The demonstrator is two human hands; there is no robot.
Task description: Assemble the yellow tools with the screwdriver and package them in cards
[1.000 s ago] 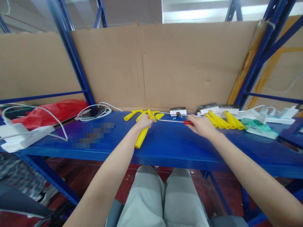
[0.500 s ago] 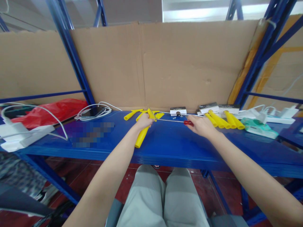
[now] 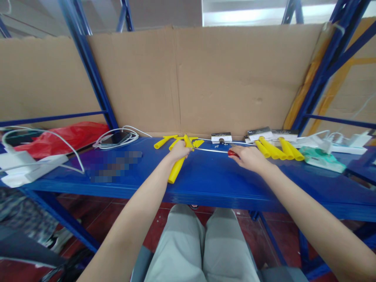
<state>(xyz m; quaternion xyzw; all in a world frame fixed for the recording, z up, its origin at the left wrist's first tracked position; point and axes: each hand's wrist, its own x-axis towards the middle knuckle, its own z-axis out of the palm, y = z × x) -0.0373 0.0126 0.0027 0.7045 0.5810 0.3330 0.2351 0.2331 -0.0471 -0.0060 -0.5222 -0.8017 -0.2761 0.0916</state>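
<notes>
My left hand (image 3: 179,152) is closed around a yellow tube (image 3: 176,171), whose lower end points toward the table's front edge. In my right hand (image 3: 246,156) is a red-handled screwdriver (image 3: 232,153), its long metal shaft reaching left to the tube beside my left fingers. More yellow pieces (image 3: 161,142) lie behind my left hand. A small black-and-white box (image 3: 221,138) stands between the hands near the cardboard, with tiny bits in front of it. Several yellow tubes (image 3: 272,150) rest to the right of my right hand, against black-and-white boxes (image 3: 260,134).
The blue table (image 3: 205,186) is backed by a cardboard panel (image 3: 229,78). On the left are a white power strip (image 3: 32,172), a red bag (image 3: 70,139) and coiled white cable (image 3: 132,138). A green packet (image 3: 321,159) and plugged-in chargers (image 3: 357,140) are at right.
The screwdriver's shaft now slants slightly differently between my hands. Both hands keep their hold and have barely moved.
</notes>
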